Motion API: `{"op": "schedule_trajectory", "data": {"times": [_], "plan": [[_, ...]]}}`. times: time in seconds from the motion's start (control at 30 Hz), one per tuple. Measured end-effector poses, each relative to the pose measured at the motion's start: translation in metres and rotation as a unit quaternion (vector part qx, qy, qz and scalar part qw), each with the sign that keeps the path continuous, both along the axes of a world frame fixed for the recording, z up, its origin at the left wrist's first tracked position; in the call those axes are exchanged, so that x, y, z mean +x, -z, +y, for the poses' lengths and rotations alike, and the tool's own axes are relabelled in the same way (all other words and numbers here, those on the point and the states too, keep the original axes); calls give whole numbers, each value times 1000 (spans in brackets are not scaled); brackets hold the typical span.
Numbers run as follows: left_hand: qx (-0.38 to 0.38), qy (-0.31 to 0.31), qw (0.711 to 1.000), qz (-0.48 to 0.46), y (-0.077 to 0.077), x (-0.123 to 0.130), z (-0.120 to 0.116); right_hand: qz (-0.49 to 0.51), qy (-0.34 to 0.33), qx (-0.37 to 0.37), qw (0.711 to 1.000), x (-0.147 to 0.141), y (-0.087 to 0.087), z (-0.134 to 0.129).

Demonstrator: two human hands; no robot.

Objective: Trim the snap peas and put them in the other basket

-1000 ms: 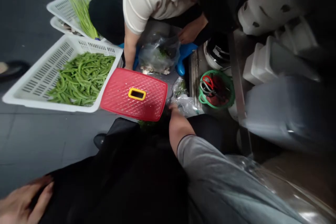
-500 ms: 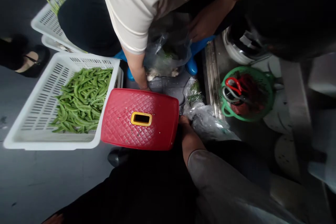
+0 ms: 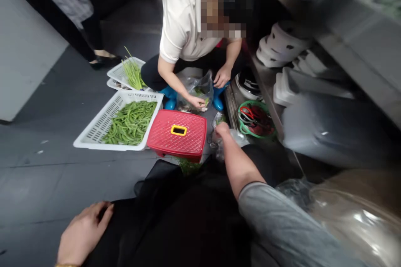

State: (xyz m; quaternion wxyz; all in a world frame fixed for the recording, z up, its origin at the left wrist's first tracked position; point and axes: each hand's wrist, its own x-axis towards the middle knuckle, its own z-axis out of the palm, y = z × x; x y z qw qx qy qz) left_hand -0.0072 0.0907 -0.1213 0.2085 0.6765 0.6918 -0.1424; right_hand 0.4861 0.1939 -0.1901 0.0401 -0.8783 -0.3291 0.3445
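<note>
My right hand (image 3: 222, 130) reaches down at the right side of a red plastic stool (image 3: 163, 131), over a clear plastic bag (image 3: 236, 138). Its fingers look bent and closed, but whatever they hold is hidden. My left hand (image 3: 83, 231) rests on my dark-clothed leg, thumb apart from the loosely bent fingers, holding nothing. Left of the stool, green pea pods (image 3: 131, 123) lie in a white slotted basket (image 3: 90, 144). Opposite me a squatting person in a white shirt (image 3: 178, 21) pinches a small green piece over another clear bag (image 3: 184, 96).
A green colander (image 3: 255, 133) with red-handled scissors (image 3: 247, 112) stands at the right. Beyond it are white containers (image 3: 283, 44) and a large grey bin (image 3: 326, 125). Long green stalks (image 3: 133, 73) lie in a farther basket. Another person's legs (image 3: 94, 35) are at the upper left.
The view has tilted up and widened, bringing my left hand into sight. My right hand has moved forward beside the stool. The other person's hand has gone from behind the stool to the bag.
</note>
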Motion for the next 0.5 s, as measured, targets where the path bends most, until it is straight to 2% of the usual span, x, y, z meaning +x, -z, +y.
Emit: {"op": "schedule_trajectory", "data": {"times": [0.07, 0.13, 0.2, 0.27, 0.3, 0.33, 0.4, 0.43, 0.5], "plan": [[40, -80, 993, -77, -10, 12, -8, -18, -50, 65, 996, -4, -40, -9], [84, -116, 961, -238, -20, 39, -17, -35, -112, 141, 983, -22, -76, -31], [31, -117, 907, -405, -30, 80, -26, -43, -189, 204, 960, -54, -103, -62], [-34, -136, 837, -529, -40, 124, -33, -33, -290, 237, 927, -96, -117, -98], [-46, -151, 800, -579, -43, 144, -36, -48, -415, 261, 870, -117, -120, -114], [-50, -171, 765, -618, -46, 159, -38, -61, -507, 280, 813, -134, -121, -128], [-41, -213, 717, -663, -49, 176, -41, -89, -606, 309, 728, -156, -123, -150], [-49, -228, 697, -677, -50, 178, -43, -90, -623, 323, 706, -160, -124, -157], [-73, -246, 664, -702, -53, 173, -48, -54, -631, 359, 685, -158, -127, -163]]}}
